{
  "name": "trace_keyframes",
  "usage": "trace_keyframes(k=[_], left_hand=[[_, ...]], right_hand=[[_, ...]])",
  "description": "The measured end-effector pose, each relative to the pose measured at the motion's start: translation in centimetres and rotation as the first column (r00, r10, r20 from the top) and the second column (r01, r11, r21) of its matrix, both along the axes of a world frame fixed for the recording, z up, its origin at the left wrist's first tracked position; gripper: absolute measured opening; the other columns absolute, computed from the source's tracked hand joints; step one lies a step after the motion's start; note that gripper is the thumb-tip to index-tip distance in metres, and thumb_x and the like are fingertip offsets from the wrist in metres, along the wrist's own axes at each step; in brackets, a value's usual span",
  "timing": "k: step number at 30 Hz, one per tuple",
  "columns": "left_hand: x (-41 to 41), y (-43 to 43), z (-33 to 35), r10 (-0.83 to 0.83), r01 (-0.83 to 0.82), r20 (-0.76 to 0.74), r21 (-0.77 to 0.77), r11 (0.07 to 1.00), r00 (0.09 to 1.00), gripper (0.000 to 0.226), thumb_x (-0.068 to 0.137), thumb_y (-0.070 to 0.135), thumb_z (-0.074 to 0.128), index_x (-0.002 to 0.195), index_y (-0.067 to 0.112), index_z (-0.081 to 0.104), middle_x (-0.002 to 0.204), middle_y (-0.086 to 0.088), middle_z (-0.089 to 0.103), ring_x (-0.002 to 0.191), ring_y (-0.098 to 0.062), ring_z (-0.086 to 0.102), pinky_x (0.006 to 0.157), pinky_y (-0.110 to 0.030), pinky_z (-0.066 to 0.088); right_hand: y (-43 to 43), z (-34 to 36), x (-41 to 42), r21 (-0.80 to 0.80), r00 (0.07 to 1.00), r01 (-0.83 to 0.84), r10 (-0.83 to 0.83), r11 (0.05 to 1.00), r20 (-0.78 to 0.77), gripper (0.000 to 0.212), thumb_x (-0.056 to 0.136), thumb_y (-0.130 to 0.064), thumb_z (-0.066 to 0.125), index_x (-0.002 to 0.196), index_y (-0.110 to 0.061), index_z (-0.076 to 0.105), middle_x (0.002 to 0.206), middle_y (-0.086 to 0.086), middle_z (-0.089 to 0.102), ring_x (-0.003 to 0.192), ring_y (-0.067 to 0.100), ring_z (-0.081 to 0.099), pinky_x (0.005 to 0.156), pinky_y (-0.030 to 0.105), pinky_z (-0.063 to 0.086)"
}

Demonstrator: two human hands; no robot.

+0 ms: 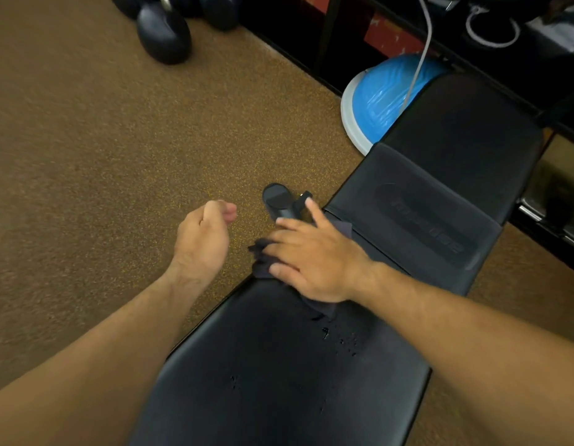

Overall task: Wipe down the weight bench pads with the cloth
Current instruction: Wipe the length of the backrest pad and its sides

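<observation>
A black weight bench runs from the bottom centre to the upper right. Its near pad [272,375] carries a few wet droplets, and the far pad [446,175] has an embossed logo. My right hand [314,255] lies flat, fingers spread, pressing a dark cloth [261,257] onto the far left corner of the near pad, next to the gap between the pads. The cloth's edges stick out past my fingers and under my wrist. My left hand [203,235] hovers over the floor left of the bench, curled into a loose fist with nothing in it.
Brown speckled rubber floor [102,156] surrounds the bench. A black bench foot or knob [279,201] sticks out beyond my right fingers. A blue balance dome [382,94] sits past the bench's left side. Dark kettlebells [165,30] stand at the top left; a dark rack [343,37] lines the back.
</observation>
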State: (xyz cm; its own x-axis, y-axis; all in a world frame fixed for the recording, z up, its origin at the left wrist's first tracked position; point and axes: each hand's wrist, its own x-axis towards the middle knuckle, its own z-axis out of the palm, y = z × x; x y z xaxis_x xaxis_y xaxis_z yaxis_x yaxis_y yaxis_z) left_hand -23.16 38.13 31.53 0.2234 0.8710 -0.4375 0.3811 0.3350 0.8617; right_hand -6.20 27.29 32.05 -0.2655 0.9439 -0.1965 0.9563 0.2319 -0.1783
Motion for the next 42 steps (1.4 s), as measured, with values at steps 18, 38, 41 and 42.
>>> trace_keyframes(k=[18, 38, 41, 42], left_hand=[[0.7, -0.8, 0.1, 0.013, -0.006, 0.062, -0.112, 0.994, 0.998, 0.043, 0.098, 0.030, 0.032, 0.100, 0.011, 0.071, 0.097, -0.004, 0.074, 0.095, -0.018, 0.068, 0.091, -0.033, 0.049], [6.6, -4.2, 0.7, -0.653, 0.700, -0.406, -0.042, 0.713, 0.640, 0.092, 0.074, 0.083, 0.043, 0.150, 0.032, 0.028, 0.149, 0.000, 0.042, 0.136, -0.024, 0.039, 0.110, -0.041, 0.034], [7.0, -3.8, 0.3, -0.629, 0.722, -0.510, -0.023, 0.691, 0.586, 0.065, 0.084, 0.076, 0.039, 0.124, 0.028, 0.054, 0.122, -0.002, 0.063, 0.112, -0.027, 0.057, 0.094, -0.041, 0.046], [6.9, -3.8, 0.2, -0.624, 0.718, -0.506, -0.014, 0.696, 0.595, 0.055, 0.088, 0.072, 0.037, 0.111, 0.026, 0.057, 0.113, -0.002, 0.065, 0.105, -0.027, 0.058, 0.090, -0.040, 0.047]], right_hand=[[2.6, -0.2, -3.4, -0.031, 0.997, 0.031, -0.033, 0.999, -0.072, 0.037, 0.098, -0.047, 0.031, 0.094, -0.022, 0.058, 0.081, -0.003, 0.067, 0.084, 0.020, 0.063, 0.093, 0.044, 0.041], [-2.0, 1.7, 5.6, 0.051, 0.848, 0.512, -0.495, 0.858, -0.189, 0.047, 0.093, -0.019, 0.034, 0.130, -0.011, 0.062, 0.141, 0.003, 0.054, 0.136, 0.019, 0.039, 0.112, 0.023, 0.020], [-1.6, 1.9, 6.2, 0.023, 0.857, 0.497, -0.486, 0.868, -0.172, 0.042, 0.099, -0.011, 0.037, 0.136, -0.013, 0.056, 0.143, 0.001, 0.052, 0.138, 0.016, 0.037, 0.111, 0.019, 0.018], [-1.8, 1.9, 6.2, 0.020, 0.861, 0.491, -0.481, 0.871, -0.167, 0.041, 0.099, -0.009, 0.038, 0.136, -0.013, 0.056, 0.144, 0.000, 0.051, 0.139, 0.016, 0.035, 0.111, 0.018, 0.016]])
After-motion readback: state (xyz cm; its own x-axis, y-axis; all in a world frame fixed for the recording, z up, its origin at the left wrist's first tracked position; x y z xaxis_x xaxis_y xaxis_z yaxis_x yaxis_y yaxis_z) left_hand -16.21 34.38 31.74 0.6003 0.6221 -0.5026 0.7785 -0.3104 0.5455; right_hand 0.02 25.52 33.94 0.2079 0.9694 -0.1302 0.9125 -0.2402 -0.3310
